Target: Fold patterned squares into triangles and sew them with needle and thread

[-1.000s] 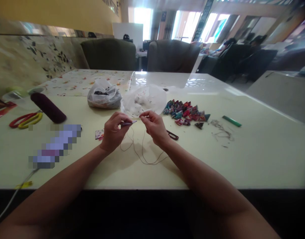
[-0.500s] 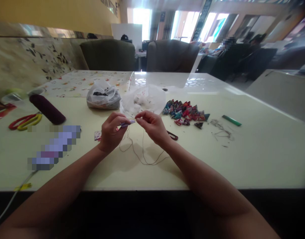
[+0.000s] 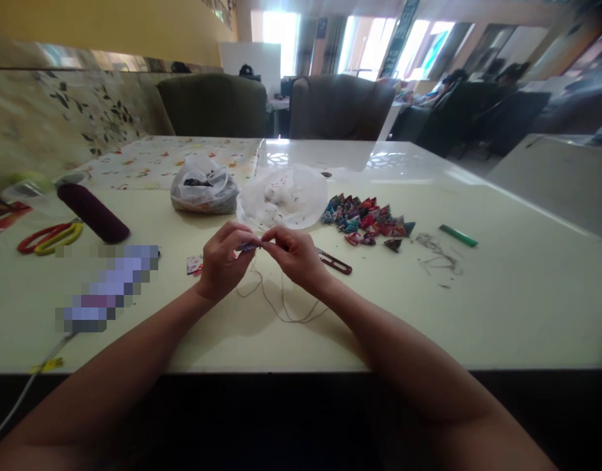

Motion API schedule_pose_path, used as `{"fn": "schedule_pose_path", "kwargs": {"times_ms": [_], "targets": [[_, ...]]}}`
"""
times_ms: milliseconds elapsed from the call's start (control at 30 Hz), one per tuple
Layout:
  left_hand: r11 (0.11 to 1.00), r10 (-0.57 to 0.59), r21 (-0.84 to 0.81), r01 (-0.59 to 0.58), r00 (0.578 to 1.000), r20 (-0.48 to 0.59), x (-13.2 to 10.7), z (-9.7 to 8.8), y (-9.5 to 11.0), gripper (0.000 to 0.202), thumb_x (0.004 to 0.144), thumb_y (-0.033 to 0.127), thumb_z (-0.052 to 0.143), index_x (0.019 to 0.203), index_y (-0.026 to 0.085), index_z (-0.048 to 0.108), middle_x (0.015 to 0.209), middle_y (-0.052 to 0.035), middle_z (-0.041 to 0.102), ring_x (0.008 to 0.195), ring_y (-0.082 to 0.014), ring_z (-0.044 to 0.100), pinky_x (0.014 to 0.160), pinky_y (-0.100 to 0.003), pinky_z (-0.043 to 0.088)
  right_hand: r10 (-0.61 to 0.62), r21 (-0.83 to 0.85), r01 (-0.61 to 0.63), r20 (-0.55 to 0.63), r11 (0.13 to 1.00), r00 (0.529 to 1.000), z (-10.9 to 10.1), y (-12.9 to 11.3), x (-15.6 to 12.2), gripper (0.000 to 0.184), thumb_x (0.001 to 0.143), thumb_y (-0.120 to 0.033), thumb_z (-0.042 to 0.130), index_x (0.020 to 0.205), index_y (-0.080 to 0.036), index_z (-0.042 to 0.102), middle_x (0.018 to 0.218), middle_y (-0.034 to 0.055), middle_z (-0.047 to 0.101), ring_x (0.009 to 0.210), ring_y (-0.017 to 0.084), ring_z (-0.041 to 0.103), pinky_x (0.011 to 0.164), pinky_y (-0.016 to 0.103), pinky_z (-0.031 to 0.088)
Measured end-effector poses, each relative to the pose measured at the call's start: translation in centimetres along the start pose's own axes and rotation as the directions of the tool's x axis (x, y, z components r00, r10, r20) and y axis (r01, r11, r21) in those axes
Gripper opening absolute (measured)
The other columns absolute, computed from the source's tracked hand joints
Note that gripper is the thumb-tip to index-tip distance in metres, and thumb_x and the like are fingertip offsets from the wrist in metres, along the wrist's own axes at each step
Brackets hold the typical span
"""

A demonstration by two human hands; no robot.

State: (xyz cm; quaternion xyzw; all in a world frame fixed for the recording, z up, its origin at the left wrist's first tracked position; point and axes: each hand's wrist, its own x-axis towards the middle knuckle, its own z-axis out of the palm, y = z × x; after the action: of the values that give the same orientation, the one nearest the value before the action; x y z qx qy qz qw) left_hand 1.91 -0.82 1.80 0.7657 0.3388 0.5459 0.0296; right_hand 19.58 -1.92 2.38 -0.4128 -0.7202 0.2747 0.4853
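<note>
Above the table, my left hand point(image 3: 225, 261) pinches a small folded piece of patterned fabric point(image 3: 249, 246). My right hand point(image 3: 297, 256) is closed, its thumb and fingertips meeting at the fabric's right end; whatever they hold there is too small to make out. A long dark thread point(image 3: 285, 319) hangs below both hands and loops over the tabletop. Just beyond my right wrist lie dark-handled thread snips point(image 3: 337, 263). Flat patterned fabric pieces point(image 3: 194, 264) are partly hidden behind my left hand.
Stuffed fabric triangles point(image 3: 364, 219) are heaped right of a white plastic bag with white filling point(image 3: 284, 199). Another plastic bag point(image 3: 203, 191) stands left. Scissors point(image 3: 50, 239), a maroon cylinder point(image 3: 93, 212), a green strip point(image 3: 458, 235) and thread scraps point(image 3: 441, 258) lie around.
My right hand has moved slightly left, bringing its fingertips against the fabric in my left hand. More of the thread snips shows beside my right wrist.
</note>
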Motion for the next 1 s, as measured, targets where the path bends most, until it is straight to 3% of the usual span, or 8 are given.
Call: {"fn": "schedule_pose_path", "kwargs": {"times_ms": [167, 367, 600, 733, 900, 1000], "targets": [[0.985, -0.125, -0.122, 0.124, 0.992, 0.004, -0.3, 0.4, 0.3, 0.005, 0.079, 0.016, 0.071, 0.078, 0.021, 0.071, 0.084, -0.0029, 0.068, 0.081, -0.0163, 0.064, 0.078, -0.029, 0.052, -0.031, -0.049, 0.031, -0.004, 0.998, 1.0, 0.1, -0.2, -0.2, 0.012, 0.087, -0.026, 0.059, 0.077, -0.019, 0.06, 0.061, -0.0034, 0.051, 0.058, 0.011, 0.042, 0.061, 0.026, 0.034], [0.899, -0.304, -0.321, 0.299, 0.952, 0.034, -0.6, 0.7, 0.4, 0.006, 0.08, 0.02, 0.075, 0.08, 0.02, 0.069, 0.084, -0.0017, 0.065, 0.079, -0.0145, 0.061, 0.074, -0.027, 0.049, -0.011, -0.005, 0.011, -0.063, 1.0, 0.998, -0.4, 0.1, 0.2, 0.012, 0.085, -0.024, 0.058, 0.074, -0.02, 0.055, 0.062, -0.0033, 0.048, 0.06, 0.011, 0.041, 0.06, 0.026, 0.033], [0.786, -0.428, -0.454, 0.42, 0.899, 0.092, -0.5, 0.9, 0.4, 0.014, 0.073, 0.025, 0.082, 0.078, 0.019, 0.069, 0.083, -0.002, 0.067, 0.08, -0.0158, 0.063, 0.078, -0.03, 0.053, -0.057, -0.05, 0.056, -0.021, 0.997, 0.998, -0.5, 0.2, 0.2, 0.011, 0.091, -0.029, 0.058, 0.091, -0.02, 0.065, 0.063, -0.0036, 0.051, 0.059, 0.012, 0.043, 0.062, 0.027, 0.035], [0.629, -0.535, -0.566, 0.533, 0.825, 0.182, -0.7, 1.3, 0.5, 0.017, 0.069, 0.023, 0.082, 0.079, 0.019, 0.068, 0.08, -0.0011, 0.069, 0.077, -0.0155, 0.066, 0.077, -0.031, 0.056, -0.12, -0.172, 0.123, 0.027, 0.978, 0.992, -0.3, 0.3, -0.1, 0.015, 0.093, -0.026, 0.056, 0.1, -0.021, 0.068, 0.067, -0.0013, 0.058, 0.063, 0.014, 0.05, 0.066, 0.027, 0.037], [0.393, -0.65, -0.678, 0.621, 0.71, 0.272, -0.8, 1.7, 1.0, 0.021, 0.065, 0.022, 0.081, 0.078, 0.018, 0.066, 0.076, -0.0003, 0.071, 0.072, -0.0146, 0.068, 0.077, -0.032, 0.059, -0.183, -0.307, 0.189, 0.049, 0.933, 0.982, 0.0, 0.5, -0.4, 0.016, 0.097, -0.025, 0.05, 0.095, -0.022, 0.066, 0.087, 0.0048, 0.071, 0.076, 0.017, 0.06, 0.071, 0.028, 0.038], [0.275, -0.679, -0.694, 0.665, 0.646, 0.349, -0.7, 1.8, 1.5, 0.024, 0.061, 0.023, 0.083, 0.075, 0.018, 0.064, 0.072, 0.0002, 0.069, 0.069, -0.0136, 0.067, 0.075, -0.032, 0.058, -0.192, -0.415, 0.205, 0.072, 0.886, 0.979, 0.0, 0.5, -0.5, 0.019, 0.098, -0.025, 0.046, 0.088, -0.02, 0.062, 0.084, 0.0062, 0.07, 0.075, 0.017, 0.058, 0.069, 0.028, 0.035]]}}
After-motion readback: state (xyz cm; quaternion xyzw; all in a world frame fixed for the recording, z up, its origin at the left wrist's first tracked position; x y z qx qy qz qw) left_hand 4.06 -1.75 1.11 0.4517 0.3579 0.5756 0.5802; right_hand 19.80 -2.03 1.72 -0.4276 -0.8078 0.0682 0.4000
